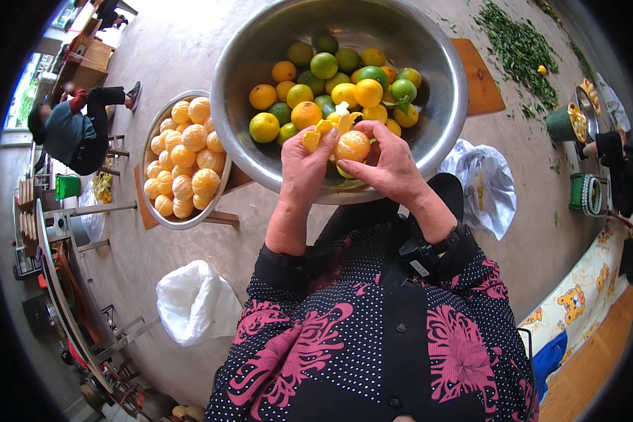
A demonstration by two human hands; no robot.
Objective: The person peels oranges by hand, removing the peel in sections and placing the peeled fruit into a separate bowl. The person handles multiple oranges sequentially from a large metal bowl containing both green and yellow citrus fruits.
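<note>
Between my hands, over the near side of a large metal basin [438, 153], is a mostly bare peeled citrus fruit [353, 146]. My right hand [387, 163] grips it with thumb and fingers. In my left hand [308, 163] is a torn yellow peel [322, 129], pinched between thumb and fingers beside the fruit. The peel's strips spread upward, showing a white inner side. Inside the basin lie several unpeeled citrus fruits [324, 66], some green and some yellow-orange. To the left, a metal bowl [150, 200] holds several peeled citrus fruits [182, 155].
A white sack [187, 303] stands open on the floor at left, and a plastic bag [480, 184] sits right of the basin. Green leaves [517, 53] lie scattered at upper right. A seated person [74, 132] is at left. A green bucket [562, 124] stands at right.
</note>
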